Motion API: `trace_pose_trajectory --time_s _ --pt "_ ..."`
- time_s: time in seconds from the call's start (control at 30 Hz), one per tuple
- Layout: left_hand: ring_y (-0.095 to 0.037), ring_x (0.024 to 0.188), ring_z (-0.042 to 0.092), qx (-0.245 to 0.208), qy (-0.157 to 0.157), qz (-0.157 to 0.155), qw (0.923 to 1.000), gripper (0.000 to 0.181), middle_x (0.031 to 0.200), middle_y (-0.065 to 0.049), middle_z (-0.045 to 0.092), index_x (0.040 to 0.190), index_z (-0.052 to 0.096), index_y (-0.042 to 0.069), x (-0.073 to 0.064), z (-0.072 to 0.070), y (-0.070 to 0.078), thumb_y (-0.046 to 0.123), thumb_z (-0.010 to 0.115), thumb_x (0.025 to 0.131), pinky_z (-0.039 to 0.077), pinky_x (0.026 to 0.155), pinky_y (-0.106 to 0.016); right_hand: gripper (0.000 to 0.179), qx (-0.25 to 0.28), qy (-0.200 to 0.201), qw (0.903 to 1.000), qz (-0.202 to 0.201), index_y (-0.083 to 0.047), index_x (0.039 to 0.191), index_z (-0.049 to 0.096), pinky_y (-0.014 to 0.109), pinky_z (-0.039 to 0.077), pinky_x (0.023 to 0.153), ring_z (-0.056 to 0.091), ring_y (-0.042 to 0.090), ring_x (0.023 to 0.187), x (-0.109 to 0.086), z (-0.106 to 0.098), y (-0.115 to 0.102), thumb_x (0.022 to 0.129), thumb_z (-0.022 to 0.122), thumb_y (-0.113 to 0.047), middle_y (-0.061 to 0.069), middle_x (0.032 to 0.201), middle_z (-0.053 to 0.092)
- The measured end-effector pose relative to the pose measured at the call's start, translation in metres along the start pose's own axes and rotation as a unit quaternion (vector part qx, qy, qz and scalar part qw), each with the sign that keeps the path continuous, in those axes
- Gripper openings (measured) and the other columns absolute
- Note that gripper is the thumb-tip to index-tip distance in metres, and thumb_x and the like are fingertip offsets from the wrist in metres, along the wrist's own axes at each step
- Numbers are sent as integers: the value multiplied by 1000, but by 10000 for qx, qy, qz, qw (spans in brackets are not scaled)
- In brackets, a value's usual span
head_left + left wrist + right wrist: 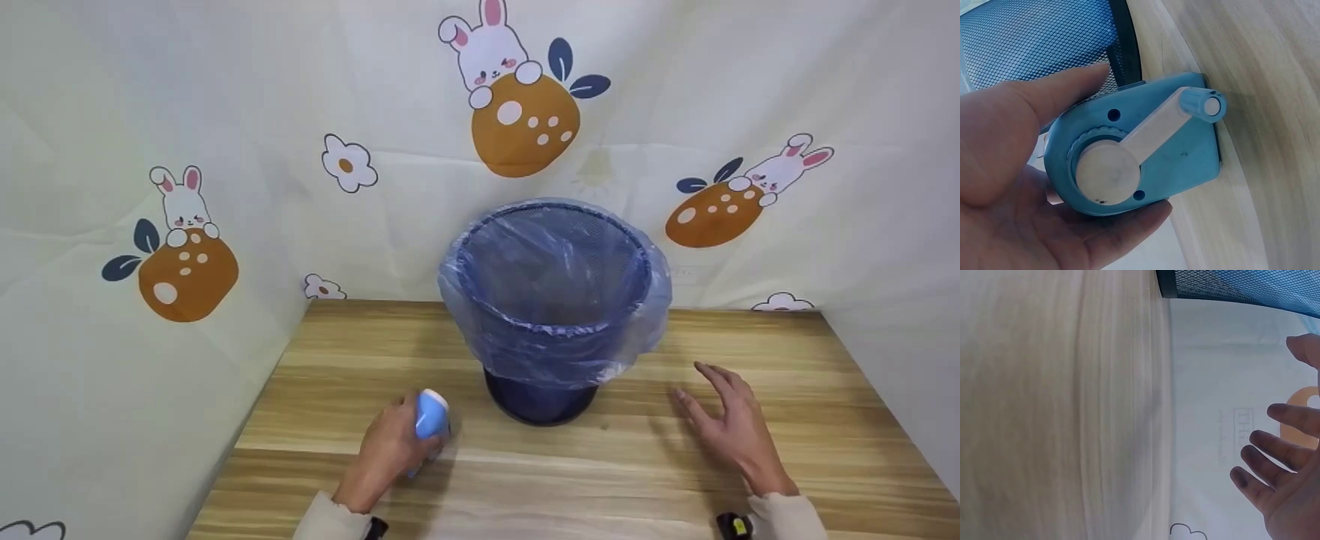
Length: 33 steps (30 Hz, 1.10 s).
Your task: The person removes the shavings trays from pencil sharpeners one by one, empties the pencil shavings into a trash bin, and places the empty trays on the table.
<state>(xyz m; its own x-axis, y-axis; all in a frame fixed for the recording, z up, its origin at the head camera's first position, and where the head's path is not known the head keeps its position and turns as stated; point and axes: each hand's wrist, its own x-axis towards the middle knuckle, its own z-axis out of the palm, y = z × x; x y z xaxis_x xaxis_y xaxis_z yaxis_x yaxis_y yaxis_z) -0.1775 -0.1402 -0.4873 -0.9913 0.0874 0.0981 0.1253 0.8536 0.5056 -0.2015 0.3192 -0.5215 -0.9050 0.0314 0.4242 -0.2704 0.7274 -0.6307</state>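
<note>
Lower left, the left hand (pixel 391 444) is gripping a hand-crank pencil sharpener (pixel 1179 154); lower right, the right hand (pixel 731 429) is hovering, fingers extended.

Soft, fairly even light, blurred shadows.
In the head view we see pale glare on the near surface (pixel 517 491), shiny streaks on the plastic bag (pixel 551 364) and shadows beside the left hand (pixel 394 442) and right hand (pixel 727 427); the right wrist view shows the surface blurred.
</note>
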Motion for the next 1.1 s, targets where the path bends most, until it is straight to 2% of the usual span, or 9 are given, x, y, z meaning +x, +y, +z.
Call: trace_pose_trajectory --time_s 0.2,0.23,0.3,0.37,0.47,0.63,0.9,1.1 --pt "-39 88 66 3 -69 -36 10000 69 101 -26 64 123 54 -7 2 0 0 19 89 70 57 75 -51 54 55 3 10000 8 4 134 56 61 43 94 54 47 115 -2 0 -2 90 73 -22 28 128 56" --pt "-39 88 66 -11 -71 -29 10000 70 101 -26 64 124 54 -7 2 0 0 19 89 69 57 74 -51 54 52 3 10000 3 4 134 56 57 45 93 56 45 113 -2 0 -3 90 73 -22 27 128 57" --pt "-38 89 66 -42 -98 -18 9999 70 101 -26 64 124 55 -6 2 0 1 19 89 69 57 74 -51 54 74 16 10000 -30 4 133 57 39 49 92 60 41 107 -3 1 -5 89 74 -20 26 126 60" --pt "-37 88 66 -84 -117 51 9999 69 101 -25 64 123 55 -5 2 0 2 19 89 68 57 73 -50 53 84 11 9999 -53 5 133 57 26 49 89 63 38 103 -3 2 -6 87 75 -17 24 124 62" --pt "-35 86 66 -159 -129 234 9995 68 100 -24 65 123 56 -5 1 1 4 18 89 67 57 71 -49 52 167 5 9998 -98 6 131 58 13 47 85 65 34 97 -3 5 -7 84 77 -11 22 117 66" --pt "-33 83 66 -233 -189 522 9982 68 99 -22 67 123 56 -4 0 2 10 18 88 67 57 68 -46 48 266 -104 9995 -137 4 127 62 22 55 80 67 26 91 -3 7 -12 83 78 -8 17 109 70" --pt "-31 82 66 -247 -359 745 9963 68 100 -19 68 125 56 0 -1 -1 20 20 87 68 55 67 -46 44 346 -422 9985 -90 -2 126 65 37 58 73 69 21 90 -6 8 -24 86 77 -16 10 109 72" --pt "-32 83 66 -330 -467 974 9936 67 99 -20 68 124 57 0 -2 -4 26 19 88 67 56 68 -47 40 590 -521 9967 -199 0 123 67 36 60 71 68 9 86 -5 9 -31 85 76 -8 7 104 74"
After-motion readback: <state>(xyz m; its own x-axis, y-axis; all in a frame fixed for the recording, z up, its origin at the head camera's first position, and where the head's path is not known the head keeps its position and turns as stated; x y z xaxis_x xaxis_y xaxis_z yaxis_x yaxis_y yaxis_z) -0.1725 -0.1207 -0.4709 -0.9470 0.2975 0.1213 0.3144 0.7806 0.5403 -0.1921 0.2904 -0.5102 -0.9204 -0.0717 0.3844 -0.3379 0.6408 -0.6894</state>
